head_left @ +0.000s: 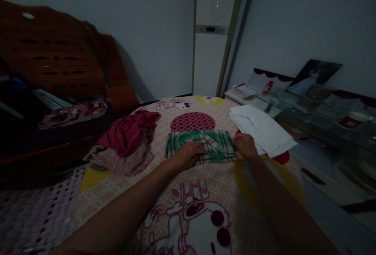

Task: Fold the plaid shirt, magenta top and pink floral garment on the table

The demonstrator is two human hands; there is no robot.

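A green plaid cloth garment [217, 141], folded into a flat rectangle, lies on the round table's patterned cover [164, 192]. My left hand [189, 154] rests on its left half, fingers stretched out flat over the fabric. At its right edge is my right hand [244, 144], fingers curled together by the garment's corner; the dim light hides whether fabric is pinched there. Just beyond that hand lies a folded white cloth [261, 127]. To the left sits a rumpled heap with a magenta garment [126, 133] over a pale pinkish one [123, 159].
A wooden bench [58, 59] with clothes on it stands at the left. Along the right wall, a glass-topped cabinet [311, 110] carries papers, a framed photo [314, 75] and a paper cup [354, 120]. A tall white air conditioner [210, 59] fills the far corner.
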